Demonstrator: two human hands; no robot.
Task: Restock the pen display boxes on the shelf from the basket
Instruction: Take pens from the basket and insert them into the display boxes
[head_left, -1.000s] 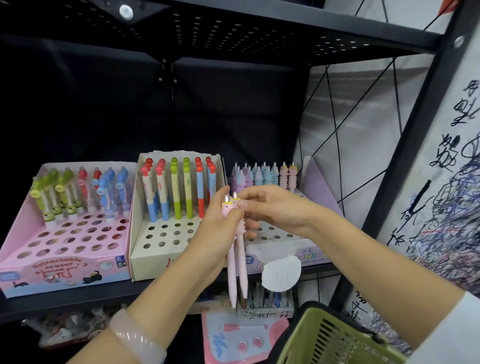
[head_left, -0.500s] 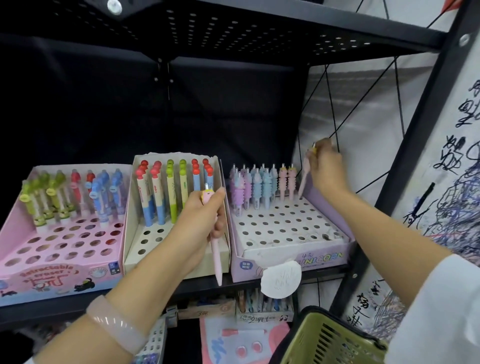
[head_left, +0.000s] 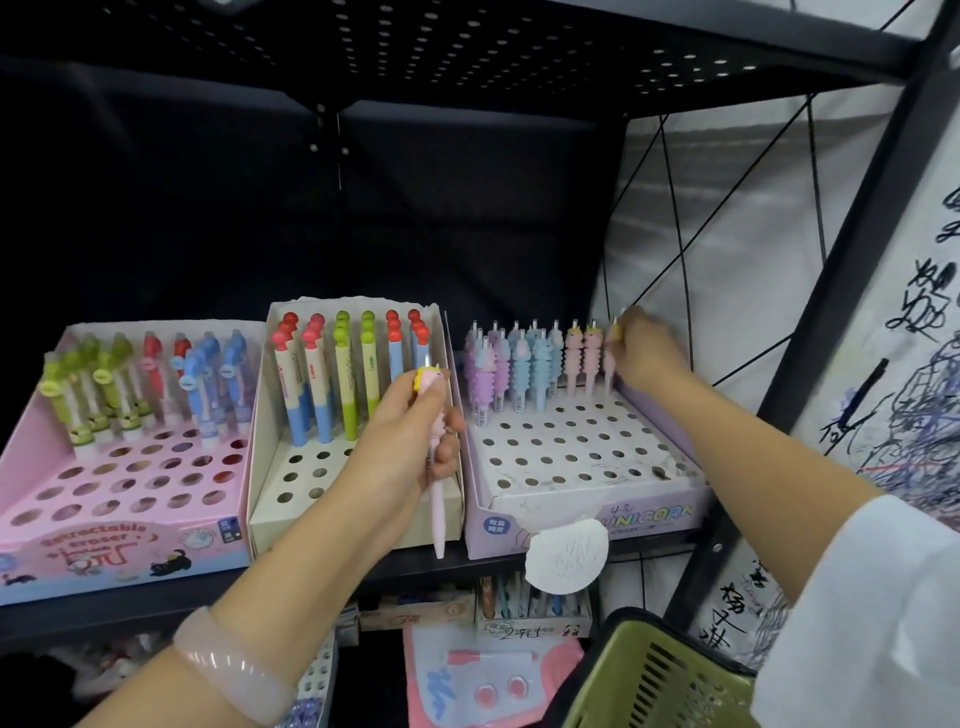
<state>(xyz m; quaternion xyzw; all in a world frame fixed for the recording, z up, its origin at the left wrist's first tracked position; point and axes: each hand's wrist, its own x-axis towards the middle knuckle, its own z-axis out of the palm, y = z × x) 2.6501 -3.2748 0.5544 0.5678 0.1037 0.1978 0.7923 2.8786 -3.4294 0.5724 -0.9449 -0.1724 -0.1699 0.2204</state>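
Dim, shadowed shelf recess, brighter at right; wide-angle bending at edges, right hand (head_left: 641, 353) motion-blurred.

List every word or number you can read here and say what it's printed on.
"UNICORN": front of the purple box.
"Retractable eraser", partly blurred: front of the pink box.
"Logic", uncertain: barrels of the pens in the cream box.
Handwritten price labels on the lower shelf, the scribbled wall and the white tag: not readable.
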